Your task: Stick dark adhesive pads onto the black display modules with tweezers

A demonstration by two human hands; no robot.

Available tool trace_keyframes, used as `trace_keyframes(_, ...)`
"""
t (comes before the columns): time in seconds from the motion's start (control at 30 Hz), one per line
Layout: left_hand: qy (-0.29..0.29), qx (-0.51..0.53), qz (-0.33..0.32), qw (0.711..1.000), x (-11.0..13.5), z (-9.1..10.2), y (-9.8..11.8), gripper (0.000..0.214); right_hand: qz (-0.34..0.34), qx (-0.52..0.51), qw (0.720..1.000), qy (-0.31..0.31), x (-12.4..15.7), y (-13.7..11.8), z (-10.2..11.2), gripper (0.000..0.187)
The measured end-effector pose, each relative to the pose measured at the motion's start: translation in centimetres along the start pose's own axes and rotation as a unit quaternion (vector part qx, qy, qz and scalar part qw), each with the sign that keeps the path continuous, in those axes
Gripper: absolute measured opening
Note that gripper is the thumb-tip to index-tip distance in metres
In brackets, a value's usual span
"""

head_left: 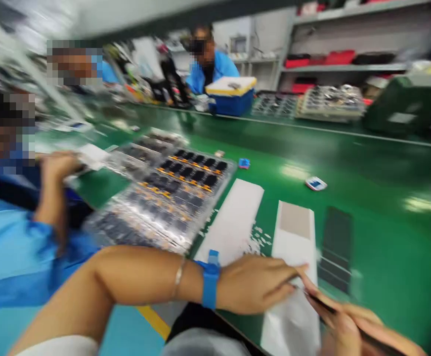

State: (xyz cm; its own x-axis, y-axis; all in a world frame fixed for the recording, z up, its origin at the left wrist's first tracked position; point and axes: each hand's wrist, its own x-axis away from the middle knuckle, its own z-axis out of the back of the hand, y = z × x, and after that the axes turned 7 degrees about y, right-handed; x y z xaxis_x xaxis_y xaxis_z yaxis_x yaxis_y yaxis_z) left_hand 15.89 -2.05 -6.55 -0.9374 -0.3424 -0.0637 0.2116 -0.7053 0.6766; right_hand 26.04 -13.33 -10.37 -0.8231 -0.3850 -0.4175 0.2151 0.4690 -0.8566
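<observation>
- Near the front edge of the green surface, the left hand, with a blue wristband and a thin bangle, reaches in from the lower left. Its fingers stretch over a white sheet, and the blur hides whether they grip it.
- At the lower right, the right hand has its fingers closed on a dark slender tool, perhaps tweezers, which lies along the sheet's edge.
- Just beyond lie a white strip, a beige-patched strip and a dark lined strip. Small white scraps are scattered between the first two.
- To the left, a clear tray holds rows of black parts edged in orange, too blurred to count.
- Farther left, a co-worker's hand holds a white piece.
- Across the surface, a person in a blue coat sits behind a blue box, below shelves of red items.
</observation>
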Motion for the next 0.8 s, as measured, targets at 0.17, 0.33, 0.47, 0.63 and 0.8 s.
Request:
trace_keyframes(0.17,0.007,0.06,0.004,0.998,0.4,0.5,-0.2,0.051,0.032,0.032,0.999,0.0,0.0,-1.5,0.2,0.022)
trace_keyframes(0.33,0.004,0.075,0.006,0.997,0.9,0.7,0.2,0.052,0.052,0.039,0.998,-0.016,0.0,-1.9,-0.7,0.026)
trace_keyframes(0.47,0.003,0.082,0.012,0.997,1.0,0.6,0.1,0.054,0.064,0.049,0.997,-0.009,0.1,-1.9,-0.8,0.028)
trace_keyframes(0.63,-0.003,0.095,0.014,0.995,0.9,0.6,0.0,0.054,0.066,0.056,0.996,-0.005,0.1,-1.8,-1.1,0.029)
trace_keyframes(0.8,-0.011,0.098,0.019,0.995,0.9,0.5,0.1,0.053,0.07,0.06,0.996,-0.01,0.1,-1.9,-1.0,0.031)
